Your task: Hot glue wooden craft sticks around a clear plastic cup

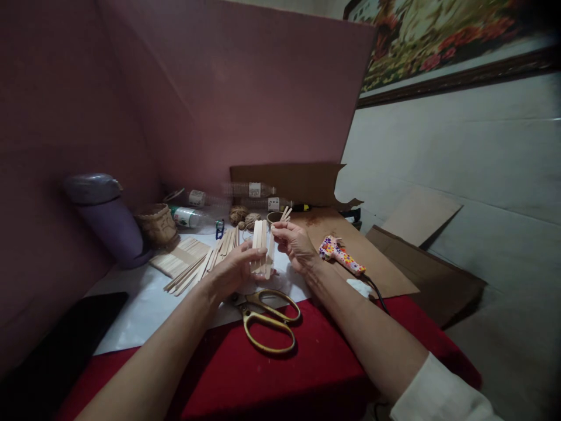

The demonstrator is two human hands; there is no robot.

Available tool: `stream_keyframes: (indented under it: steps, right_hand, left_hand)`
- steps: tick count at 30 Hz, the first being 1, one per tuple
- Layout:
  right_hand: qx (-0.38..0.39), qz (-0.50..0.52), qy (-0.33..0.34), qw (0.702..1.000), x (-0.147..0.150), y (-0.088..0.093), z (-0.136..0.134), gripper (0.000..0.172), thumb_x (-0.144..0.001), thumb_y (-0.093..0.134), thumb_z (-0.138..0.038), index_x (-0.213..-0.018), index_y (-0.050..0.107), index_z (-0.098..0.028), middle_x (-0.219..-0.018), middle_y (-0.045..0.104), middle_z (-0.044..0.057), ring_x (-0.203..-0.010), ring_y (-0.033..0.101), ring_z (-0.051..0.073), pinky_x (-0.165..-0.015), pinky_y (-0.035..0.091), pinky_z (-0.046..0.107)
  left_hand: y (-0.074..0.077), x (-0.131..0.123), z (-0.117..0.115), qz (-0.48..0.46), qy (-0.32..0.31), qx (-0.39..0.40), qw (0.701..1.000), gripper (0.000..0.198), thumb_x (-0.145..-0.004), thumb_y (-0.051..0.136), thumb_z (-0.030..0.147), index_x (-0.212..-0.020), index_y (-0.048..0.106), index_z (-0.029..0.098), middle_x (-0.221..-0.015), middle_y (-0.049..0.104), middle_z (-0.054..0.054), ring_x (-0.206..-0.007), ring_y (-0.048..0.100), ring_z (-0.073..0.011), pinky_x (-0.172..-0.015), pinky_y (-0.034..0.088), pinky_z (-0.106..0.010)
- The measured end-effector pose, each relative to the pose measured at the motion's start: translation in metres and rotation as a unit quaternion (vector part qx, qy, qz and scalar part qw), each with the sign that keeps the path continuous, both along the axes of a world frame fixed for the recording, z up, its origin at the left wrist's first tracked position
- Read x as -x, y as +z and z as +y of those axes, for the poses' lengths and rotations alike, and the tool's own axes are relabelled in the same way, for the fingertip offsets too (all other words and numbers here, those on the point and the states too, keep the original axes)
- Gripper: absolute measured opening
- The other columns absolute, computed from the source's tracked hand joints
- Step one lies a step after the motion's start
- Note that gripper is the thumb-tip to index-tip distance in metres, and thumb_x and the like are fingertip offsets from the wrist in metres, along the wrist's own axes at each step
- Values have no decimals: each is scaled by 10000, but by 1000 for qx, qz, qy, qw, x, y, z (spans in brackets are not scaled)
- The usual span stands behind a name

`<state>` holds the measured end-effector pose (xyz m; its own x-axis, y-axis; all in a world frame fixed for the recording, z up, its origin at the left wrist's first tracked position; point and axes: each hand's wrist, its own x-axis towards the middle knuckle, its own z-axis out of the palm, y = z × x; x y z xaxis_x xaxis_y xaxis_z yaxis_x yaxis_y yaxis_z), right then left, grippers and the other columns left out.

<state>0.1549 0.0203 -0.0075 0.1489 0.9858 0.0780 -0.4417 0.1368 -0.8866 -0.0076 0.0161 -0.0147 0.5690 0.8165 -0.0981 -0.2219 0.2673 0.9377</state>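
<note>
Several popsicle sticks (260,235) stand side by side, gripped at their lower part by my left hand (239,264). My right hand (293,242) pinches the top of a single popsicle stick (269,257) at the right of that row. Whether this stick touches the row I cannot tell. Loose popsicle sticks (197,275) lie fanned out left of my left hand, beside a banded bundle of popsicle sticks (180,257). Below my hands, scissors (268,327) with gold handles rest across the paper edge and the red cloth.
A flowered glue gun (339,254) with a black cord lies on cardboard (372,257) at the right. Behind are plastic bottles (193,217), twine balls (239,215) and a round container (276,218). A purple tumbler (107,222) and woven-looking cup (156,223) stand left. White paper (131,316) covers red cloth (324,356).
</note>
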Motion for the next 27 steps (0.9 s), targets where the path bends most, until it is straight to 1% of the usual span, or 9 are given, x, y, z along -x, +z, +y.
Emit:
stream_keyframes:
  steps: [4,10,14,20,27]
  right_hand:
    - [-1,11,-1,1000,1,1,-2,315,-480,818,-268,-739,667,-174,-611,573,-56,-558,448,72,-512,277,217]
    - [-11,49,22,998,1,1,-1,312,-479,824,-239,-726,642,-190,-589,551,-68,-554,442,73,-550,328,220]
    - [-17,54,25,998,1,-1,0,321,-479,833,-242,-722,628,-202,-568,538,-72,-546,440,78,-534,324,217]
    - [-29,44,4,999,3,-1,-1,292,-500,819,-263,-716,633,-197,-576,555,-61,-549,449,82,-535,327,218]
    - [-37,32,-26,998,5,0,-3,255,-519,795,-261,-716,652,-187,-606,578,-52,-537,428,73,-532,314,224]
  left_hand:
    - [0,0,-1,2,-4,4,1000,407,-759,768,301,-1090,571,169,-869,708,-74,-731,728,-220,-556,557,-259]
    - [-1,-1,-3,-5,-10,11,1000,450,-742,785,292,-1116,574,159,-869,697,-72,-764,720,-228,-654,599,-341]
    - [1,-2,-5,-6,-16,10,1000,444,-728,799,279,-1097,581,164,-885,695,-74,-770,707,-216,-673,605,-363]
    - [3,-2,-7,-6,-16,5,1000,405,-739,791,276,-1075,591,169,-889,695,-76,-783,698,-215,-676,603,-366]
    - [2,-2,-6,-9,-21,6,1000,433,-723,808,284,-1071,575,175,-883,694,-77,-757,698,-210,-658,597,-351]
